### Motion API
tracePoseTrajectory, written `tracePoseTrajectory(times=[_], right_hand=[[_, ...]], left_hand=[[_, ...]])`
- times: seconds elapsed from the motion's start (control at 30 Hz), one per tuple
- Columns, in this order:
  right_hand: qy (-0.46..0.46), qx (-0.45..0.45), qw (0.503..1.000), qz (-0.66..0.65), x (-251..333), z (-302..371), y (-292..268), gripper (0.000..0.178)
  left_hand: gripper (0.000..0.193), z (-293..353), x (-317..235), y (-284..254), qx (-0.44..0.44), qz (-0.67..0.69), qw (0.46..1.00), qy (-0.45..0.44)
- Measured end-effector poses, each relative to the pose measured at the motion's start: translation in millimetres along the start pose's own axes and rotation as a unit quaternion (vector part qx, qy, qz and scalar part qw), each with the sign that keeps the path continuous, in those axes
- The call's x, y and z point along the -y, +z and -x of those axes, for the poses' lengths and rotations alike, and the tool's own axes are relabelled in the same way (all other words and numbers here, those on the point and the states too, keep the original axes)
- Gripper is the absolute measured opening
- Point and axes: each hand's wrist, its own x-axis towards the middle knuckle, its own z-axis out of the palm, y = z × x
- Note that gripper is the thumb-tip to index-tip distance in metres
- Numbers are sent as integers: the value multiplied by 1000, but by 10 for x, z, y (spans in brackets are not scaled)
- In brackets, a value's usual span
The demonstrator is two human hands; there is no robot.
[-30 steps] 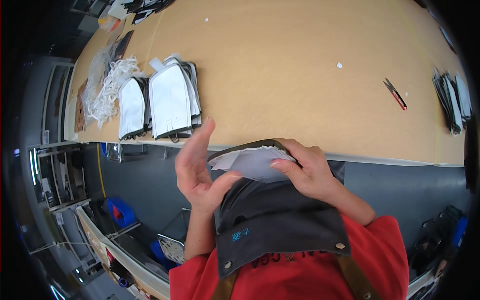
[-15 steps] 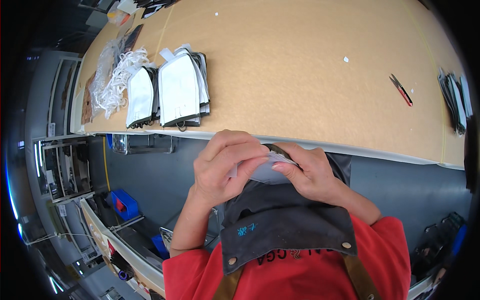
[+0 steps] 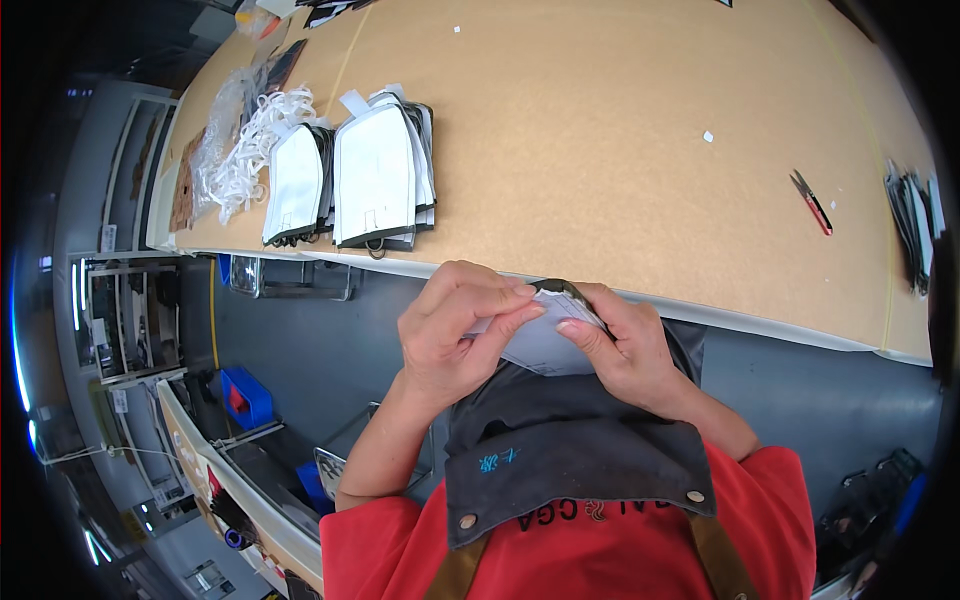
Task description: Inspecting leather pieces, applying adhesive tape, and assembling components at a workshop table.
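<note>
A white fabric panel (image 3: 548, 352) with a dark edge is held up between my two hands, just off the table's near edge and over the apron. My left hand (image 3: 450, 325) pinches its upper left edge between thumb and fingertips. Gripping the right side is my right hand (image 3: 640, 350), thumb on the white face and fingers behind the dark edge. The panel's far side is hidden. Beyond my left hand, two stacks of similar dark-edged white panels lie on the table, a larger stack (image 3: 375, 180) and a smaller stack (image 3: 297, 185).
White cord (image 3: 250, 150) lies heaped beside a clear plastic bag (image 3: 215, 135) at the table's left. Thread snips (image 3: 812, 203) with red handles rest toward the right. Dark and white pieces (image 3: 908, 225) sit at the far right. A blue bin (image 3: 246, 398) stands on the floor, left.
The panel has tilted so that more of its white face and dark upper edge shows. Both hands keep their hold. The whole view has shifted slightly.
</note>
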Motion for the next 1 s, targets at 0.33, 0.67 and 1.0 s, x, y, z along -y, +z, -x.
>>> tracePoseTrajectory(times=[0.33,0.67,1.0], right_hand=[[7,17,1000,21,34,8,-26,32],[1,6,1000,20,12,4,-9,33],[14,14,1000,2,62,-19,7,29]], left_hand=[[24,-34,-40,-39,41,-7,999,3],[23,-76,-63,-45,34,-23,999,-12],[24,-73,-20,-76,64,-27,998,1]])
